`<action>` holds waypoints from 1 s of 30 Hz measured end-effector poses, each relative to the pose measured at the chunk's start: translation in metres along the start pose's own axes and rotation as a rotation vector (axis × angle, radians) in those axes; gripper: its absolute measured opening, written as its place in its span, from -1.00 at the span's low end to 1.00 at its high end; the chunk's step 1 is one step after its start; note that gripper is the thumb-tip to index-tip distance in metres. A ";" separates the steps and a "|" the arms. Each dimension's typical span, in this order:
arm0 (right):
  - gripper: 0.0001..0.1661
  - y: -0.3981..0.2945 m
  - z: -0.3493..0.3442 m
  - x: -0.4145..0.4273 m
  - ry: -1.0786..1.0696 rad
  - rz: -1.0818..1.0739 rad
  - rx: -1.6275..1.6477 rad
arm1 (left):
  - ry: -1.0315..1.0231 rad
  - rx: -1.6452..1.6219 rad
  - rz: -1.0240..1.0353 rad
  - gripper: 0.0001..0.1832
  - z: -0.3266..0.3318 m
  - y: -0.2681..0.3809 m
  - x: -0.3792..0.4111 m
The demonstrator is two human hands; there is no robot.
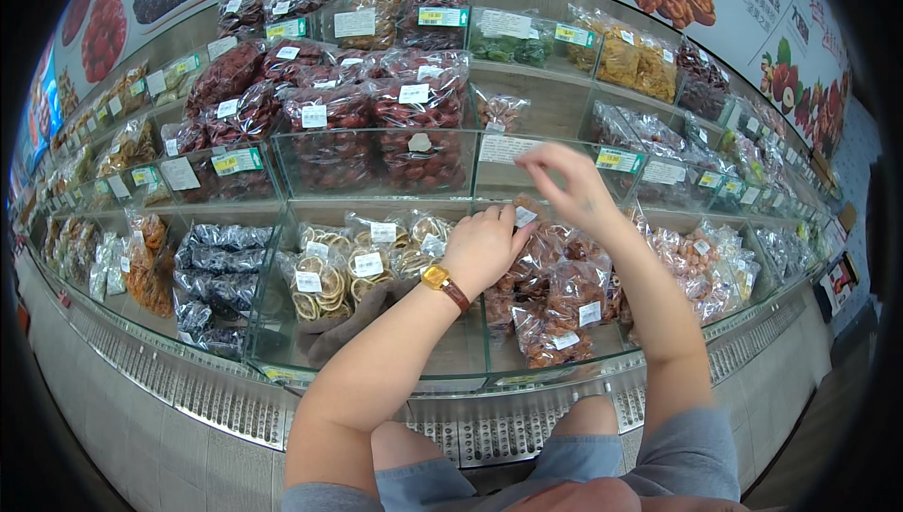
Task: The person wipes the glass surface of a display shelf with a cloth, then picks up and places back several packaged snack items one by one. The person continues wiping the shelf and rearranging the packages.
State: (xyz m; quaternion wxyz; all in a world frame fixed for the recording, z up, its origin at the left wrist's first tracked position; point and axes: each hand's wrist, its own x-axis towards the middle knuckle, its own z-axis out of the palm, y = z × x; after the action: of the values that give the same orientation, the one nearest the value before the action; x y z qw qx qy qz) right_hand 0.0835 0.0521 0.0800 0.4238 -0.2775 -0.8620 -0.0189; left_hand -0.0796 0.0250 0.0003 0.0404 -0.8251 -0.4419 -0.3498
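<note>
My left hand (487, 242), with a gold watch on a brown strap at the wrist, rests at the back of the bin of brown dried-fruit bags. Its fingertips meet a clear plastic bag with a white label (524, 216); whether they grip it cannot be told. My right hand (564, 184) is raised just above and to the right, before a glass divider, thumb and forefinger curved close together, with nothing seen between them. Below both hands lie labelled bags of brown dried fruit (575, 293). Bags of dried lemon slices (367, 265) are left of my left hand.
Glass dividers (374, 163) separate the shelf bins. A grey cloth (353, 325) lies under my left forearm. Bagged red dates (423, 103) are stacked above, dark bagged goods (219, 279) sit left, and pink bagged goods (695, 251) right. A perforated metal ledge (508, 441) runs below.
</note>
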 end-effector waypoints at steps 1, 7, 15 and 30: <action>-0.81 -0.004 -0.005 -0.018 -0.013 0.075 -0.004 | -0.008 -0.012 0.002 -0.49 0.001 -0.001 -0.001; -0.63 0.017 -0.022 -0.078 -0.125 0.607 -0.284 | -0.084 -0.198 -0.058 -0.26 0.006 0.007 0.007; -0.48 0.009 -0.028 -0.076 -0.168 0.475 0.042 | -0.161 -0.545 -0.168 0.08 0.003 0.006 0.009; -0.30 0.002 0.001 -0.080 0.061 0.605 0.815 | 0.198 -1.217 -0.262 -0.25 -0.009 0.020 0.018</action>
State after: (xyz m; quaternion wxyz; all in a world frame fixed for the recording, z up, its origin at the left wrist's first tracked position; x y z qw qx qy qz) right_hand 0.1230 0.0165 0.0198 0.5094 -0.3261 -0.6674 0.4345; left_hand -0.0626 0.0218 0.0235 -0.4388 -0.6029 -0.2553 -0.6155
